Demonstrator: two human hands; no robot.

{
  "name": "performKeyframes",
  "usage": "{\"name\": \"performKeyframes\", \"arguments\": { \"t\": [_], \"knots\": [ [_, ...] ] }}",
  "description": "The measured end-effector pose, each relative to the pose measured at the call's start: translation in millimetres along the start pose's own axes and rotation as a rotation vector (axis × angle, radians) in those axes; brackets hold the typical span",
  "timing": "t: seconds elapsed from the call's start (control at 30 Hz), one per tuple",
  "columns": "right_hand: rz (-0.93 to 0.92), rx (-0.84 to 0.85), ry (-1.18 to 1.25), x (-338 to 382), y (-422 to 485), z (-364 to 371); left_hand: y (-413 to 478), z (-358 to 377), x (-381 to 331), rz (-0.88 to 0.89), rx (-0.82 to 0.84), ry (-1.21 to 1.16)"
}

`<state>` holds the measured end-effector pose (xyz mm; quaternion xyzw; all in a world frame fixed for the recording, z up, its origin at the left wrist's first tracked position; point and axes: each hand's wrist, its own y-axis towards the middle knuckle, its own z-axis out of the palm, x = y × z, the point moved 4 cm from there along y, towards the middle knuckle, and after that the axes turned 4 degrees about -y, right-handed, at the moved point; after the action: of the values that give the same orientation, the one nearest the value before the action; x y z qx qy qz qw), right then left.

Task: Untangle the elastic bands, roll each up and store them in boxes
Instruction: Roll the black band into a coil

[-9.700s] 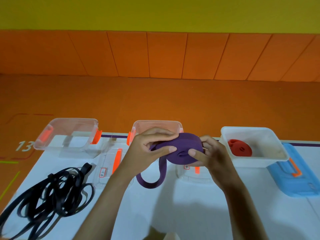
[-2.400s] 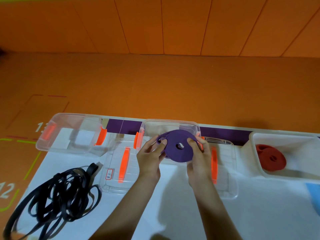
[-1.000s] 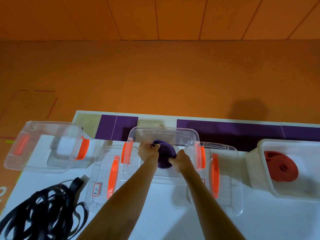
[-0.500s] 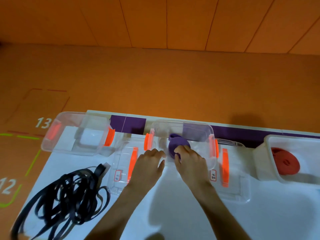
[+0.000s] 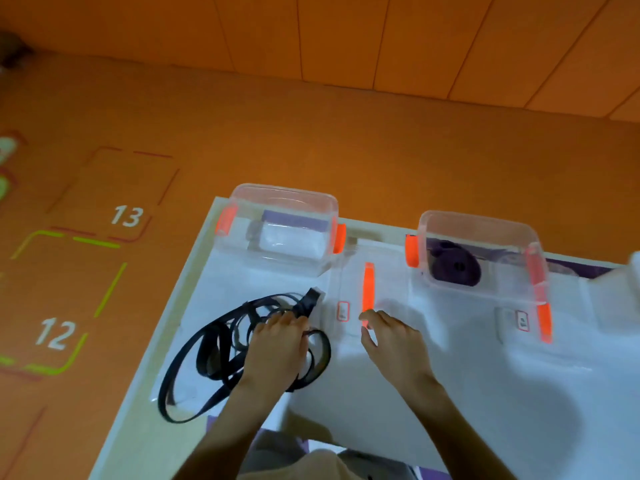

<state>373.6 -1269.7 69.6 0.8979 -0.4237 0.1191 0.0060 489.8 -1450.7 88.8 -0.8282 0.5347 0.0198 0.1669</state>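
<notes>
A tangled black elastic band (image 5: 207, 351) lies on the white table (image 5: 485, 393) at the front left. My left hand (image 5: 278, 348) rests on its right side, fingertips touching the strands near the band's folded end (image 5: 308, 301). My right hand (image 5: 393, 341) hovers flat with straight fingers and holds nothing, its fingertips at the near edge of a clear lid (image 5: 374, 282) with an orange handle. A rolled purple band (image 5: 455, 268) lies inside a clear box (image 5: 479, 226) with orange clips. An empty clear box (image 5: 282, 199) stands at the back left.
A second clear lid (image 5: 519, 320) with an orange handle lies right of the purple band's box. A white box corner (image 5: 635, 268) shows at the right edge. The table's left edge (image 5: 156, 327) drops to an orange floor marked 12 and 13.
The purple roll was set into the clear box and both hands let go. My hands drew back and left; the left one now touches the black band. The view swung left.
</notes>
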Motion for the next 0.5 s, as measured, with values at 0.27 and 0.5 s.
{"name": "performKeyframes", "arguments": {
  "t": [0.27, 0.5],
  "knots": [
    [0.058, 0.417, 0.149, 115, -2, 75, -27, 10, 142, -0.176, 0.034, -0.235],
    [0.205, 0.430, 0.198, 144, -1, 105, -38, 44, 209, -0.396, 0.098, -0.222]
  ]
}}
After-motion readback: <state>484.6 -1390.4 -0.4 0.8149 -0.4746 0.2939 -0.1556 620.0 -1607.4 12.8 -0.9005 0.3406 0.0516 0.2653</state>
